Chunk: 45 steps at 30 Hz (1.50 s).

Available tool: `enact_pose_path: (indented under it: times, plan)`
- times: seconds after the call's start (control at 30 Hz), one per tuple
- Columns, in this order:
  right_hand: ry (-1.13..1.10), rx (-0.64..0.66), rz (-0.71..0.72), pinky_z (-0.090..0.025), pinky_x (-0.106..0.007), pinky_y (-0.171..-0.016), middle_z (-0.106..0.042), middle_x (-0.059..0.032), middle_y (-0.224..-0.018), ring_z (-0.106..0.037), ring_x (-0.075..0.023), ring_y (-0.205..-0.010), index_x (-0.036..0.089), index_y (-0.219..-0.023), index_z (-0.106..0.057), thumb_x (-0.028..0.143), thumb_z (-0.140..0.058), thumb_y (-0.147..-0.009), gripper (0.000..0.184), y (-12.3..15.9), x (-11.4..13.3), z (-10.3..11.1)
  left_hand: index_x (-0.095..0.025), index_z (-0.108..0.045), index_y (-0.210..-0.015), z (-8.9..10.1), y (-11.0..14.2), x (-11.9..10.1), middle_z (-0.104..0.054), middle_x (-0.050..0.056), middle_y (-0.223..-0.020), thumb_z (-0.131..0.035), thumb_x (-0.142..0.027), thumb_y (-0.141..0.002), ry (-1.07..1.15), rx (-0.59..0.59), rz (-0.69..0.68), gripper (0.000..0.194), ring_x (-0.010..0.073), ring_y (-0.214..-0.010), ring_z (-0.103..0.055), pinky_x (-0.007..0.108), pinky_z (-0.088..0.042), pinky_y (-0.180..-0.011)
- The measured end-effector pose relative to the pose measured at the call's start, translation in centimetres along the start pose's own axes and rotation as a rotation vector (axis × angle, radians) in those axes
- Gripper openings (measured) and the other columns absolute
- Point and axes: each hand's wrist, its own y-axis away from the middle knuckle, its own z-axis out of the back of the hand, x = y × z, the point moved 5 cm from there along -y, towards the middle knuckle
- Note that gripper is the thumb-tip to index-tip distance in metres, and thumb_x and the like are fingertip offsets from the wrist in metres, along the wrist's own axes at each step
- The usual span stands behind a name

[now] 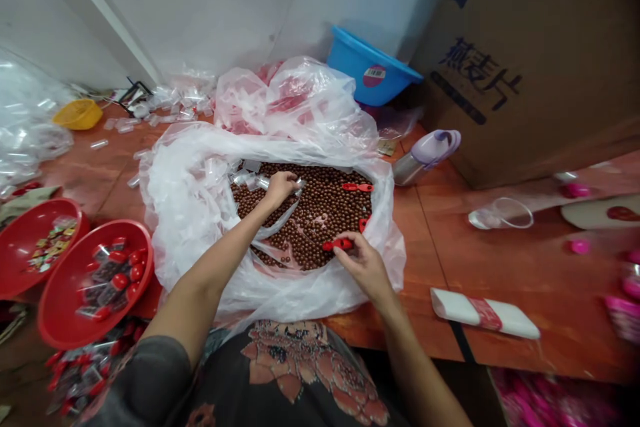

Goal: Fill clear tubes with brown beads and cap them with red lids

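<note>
Reaching hands [280, 188] over brown beads [320, 213] | plastic bag rim [165, 213] around both

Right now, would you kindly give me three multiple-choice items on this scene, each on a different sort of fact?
1. Where is the blue basin? A behind the plastic bag B on the cardboard box C inside the bag
2. How many red bowls stand at the left? A one B two C five
3. What does the right hand hold? A a red plastic piece B a clear tube C nothing
Answers: 1 A, it sits past the bag. 2 B, two show. 3 A, its fingers pinch it.
</note>
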Motion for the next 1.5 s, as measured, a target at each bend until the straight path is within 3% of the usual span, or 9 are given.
enact_pose_path:
  times: [0.17, 0.3, 0.4, 0.57, 0.83, 1.03, 1.17, 1.3, 1.5]
  plan:
    - [0.141, -0.017, 0.068, -0.053, -0.034, -0.081, -0.066, -0.0056, -0.097, -0.064, -0.0203, -0.089, 0.022, -0.098, -0.061, 0.026, -0.058, -0.085, 0.014, 1.6, -0.6, -0.6, -0.011, -0.073, -0.104, -1.6, -1.2, 0.1, -0.073, 0.008, -0.09, -0.074, -0.018, -0.065, 0.105, -0.039, -0.031, 0.04, 0.0183, -0.077, -0.064, 0.033, -0.051, -0.08]
    - [0.225, 0.019, 0.187, -0.053, -0.038, -0.09, -0.065, -0.0083, -0.105, -0.064, -0.0217, -0.1, 0.022, -0.117, -0.063, 0.021, -0.05, -0.088, 0.031, 1.4, -0.4, -1.1, -0.011, -0.073, -0.103, -1.8, -0.5, 0.1, -0.073, 0.007, -0.093, -0.075, -0.021, -0.066, 0.269, 0.013, -0.053, 0.039, 0.0166, -0.079, -0.064, 0.034, -0.052, -0.082]
    - [0.284, 0.064, 0.202, -0.054, -0.038, -0.087, -0.065, -0.0083, -0.098, -0.064, -0.0211, -0.093, 0.02, -0.125, -0.063, 0.021, -0.048, -0.091, 0.037, 1.4, -0.5, -1.4, -0.011, -0.073, -0.097, -1.2, 0.8, 0.1, -0.073, 0.007, -0.094, -0.08, -0.025, -0.061, 0.471, 0.05, -0.033, 0.039, 0.0156, -0.078, -0.064, 0.035, -0.051, -0.084]
    - [0.333, 0.091, 0.222, -0.051, -0.045, -0.089, -0.074, -0.0086, -0.104, -0.061, -0.0257, -0.096, 0.023, -0.113, -0.073, 0.03, -0.055, -0.092, 0.028, 1.5, -0.3, -1.7, -0.012, -0.074, -0.101, 0.9, 4.1, -0.8, -0.073, 0.007, -0.096, -0.086, -0.027, -0.056, 0.609, 0.119, 0.005, 0.049, 0.0155, -0.08, -0.066, 0.035, -0.052, -0.083]
    - [0.097, -0.139, 0.103, -0.044, -0.048, -0.102, -0.071, -0.0071, -0.12, -0.06, -0.0253, -0.109, 0.027, -0.122, -0.069, 0.045, -0.062, -0.089, 0.038, 1.2, 1.3, -0.8, -0.015, -0.073, -0.103, 3.0, 12.6, -2.9, -0.074, 0.009, -0.106, -0.089, -0.019, -0.057, 0.841, 0.249, 0.038, 0.049, 0.0194, -0.094, -0.069, 0.037, -0.051, -0.093]
    - [-0.22, -0.097, 0.013, -0.037, -0.047, -0.113, -0.062, -0.0053, -0.137, -0.058, -0.0219, -0.124, 0.027, -0.131, -0.061, 0.038, -0.066, -0.086, 0.047, 1.0, 1.6, -2.0, -0.015, -0.072, -0.103, 3.1, 16.9, -3.0, -0.074, 0.007, -0.102, -0.088, -0.02, -0.059, 0.777, 0.213, 0.027, 0.047, 0.0176, -0.088, -0.07, 0.035, -0.052, -0.091]
    - [-0.382, -0.075, -0.044, -0.045, -0.046, -0.106, -0.071, -0.0053, -0.121, -0.065, -0.0224, -0.112, 0.026, -0.117, -0.067, 0.038, -0.074, -0.079, 0.041, 1.3, 2.2, -2.7, -0.014, -0.07, -0.105, 3.4, 18.3, -3.3, -0.075, 0.008, -0.103, -0.086, -0.022, -0.063, 0.72, 0.233, 0.013, 0.046, 0.0199, -0.093, -0.07, 0.037, -0.053, -0.092]
    - [-0.45, -0.089, -0.029, -0.048, -0.044, -0.104, -0.074, -0.0039, -0.112, -0.066, -0.021, -0.107, 0.026, -0.107, -0.068, 0.036, -0.076, -0.076, 0.034, 1.3, 3.4, -2.8, -0.012, -0.069, -0.106, 3.5, 18.9, -2.8, -0.075, 0.009, -0.103, -0.085, -0.025, -0.063, 0.671, 0.227, 0.008, 0.047, 0.0192, -0.091, -0.07, 0.036, -0.054, -0.088]
    - [-0.388, -0.057, 0.052, -0.055, -0.042, -0.095, -0.07, -0.0057, -0.12, -0.066, -0.0214, -0.11, 0.027, -0.123, -0.061, 0.038, -0.068, -0.083, 0.042, 0.2, 5.3, -3.2, -0.016, -0.069, -0.118, 2.6, 20.0, -2.1, -0.071, 0.012, -0.117, -0.081, -0.029, -0.071, 0.625, 0.29, 0.025, 0.05, 0.0198, -0.091, -0.07, 0.03, -0.057, -0.077]
